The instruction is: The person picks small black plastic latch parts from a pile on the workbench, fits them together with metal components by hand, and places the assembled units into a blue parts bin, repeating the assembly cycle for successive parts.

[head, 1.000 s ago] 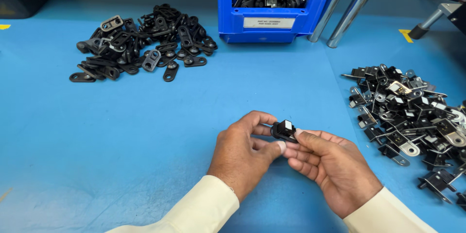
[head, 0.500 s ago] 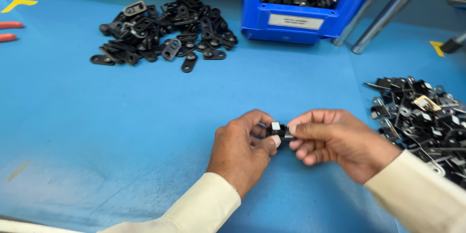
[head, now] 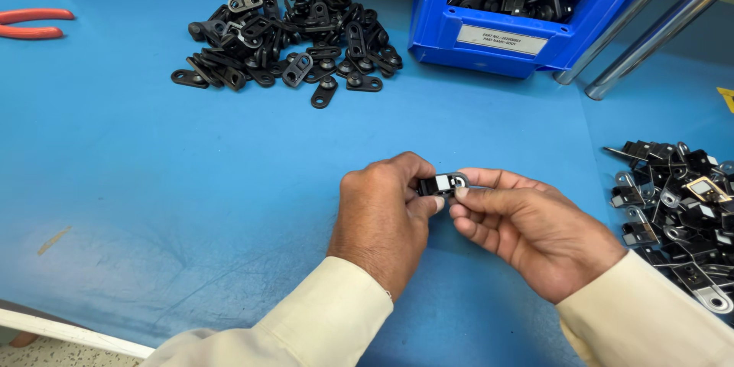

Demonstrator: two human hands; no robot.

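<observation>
Head view: black bracket between both hands' fingertips.

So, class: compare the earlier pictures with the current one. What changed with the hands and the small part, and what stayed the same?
The right hand shifted from cupping beneath the small black part to pinching its right end from the side. The left hand kept its grip on the part's left end. The view drifted right, but both piles of black parts and the blue bin did not move on the blue table.

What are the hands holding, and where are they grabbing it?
Both hands pinch one small black clip part. The left hand grips its left end with thumb and fingertips; the right hand pinches its right end, by the round hole.
</observation>
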